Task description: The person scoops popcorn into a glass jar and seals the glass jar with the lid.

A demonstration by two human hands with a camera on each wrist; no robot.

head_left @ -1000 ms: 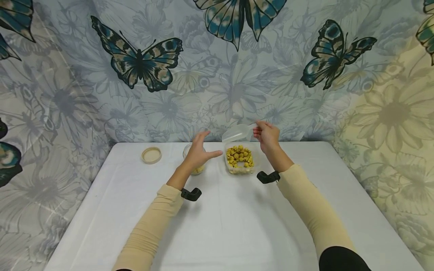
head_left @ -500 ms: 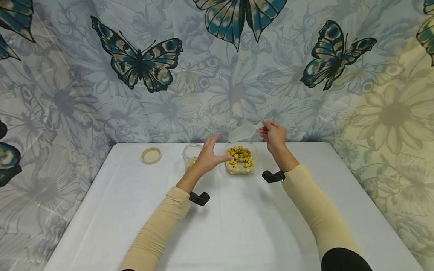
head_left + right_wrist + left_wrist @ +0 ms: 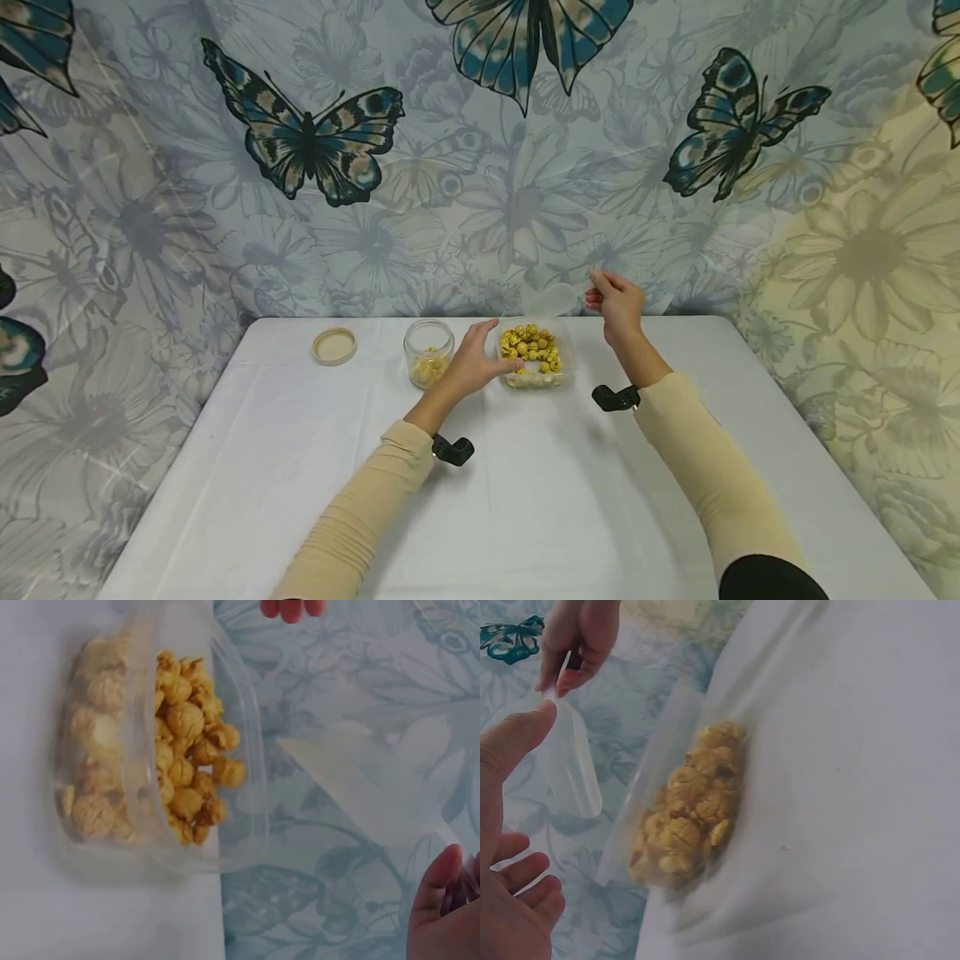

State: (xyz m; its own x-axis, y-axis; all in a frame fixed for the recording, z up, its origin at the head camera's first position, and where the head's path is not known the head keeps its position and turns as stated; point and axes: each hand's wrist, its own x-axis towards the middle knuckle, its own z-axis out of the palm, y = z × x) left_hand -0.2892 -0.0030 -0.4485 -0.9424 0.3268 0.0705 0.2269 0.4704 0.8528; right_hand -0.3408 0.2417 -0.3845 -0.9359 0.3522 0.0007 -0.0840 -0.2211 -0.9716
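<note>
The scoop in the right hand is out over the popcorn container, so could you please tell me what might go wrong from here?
The popcorn sits in an uncovered container, so a push from the scoop could tip pieces over the rim.

The left hand is between the open jar and the container, so it might bump either.

White-covered table [image 3: 540,508] against butterfly-patterned walls [image 3: 517,200]
</note>
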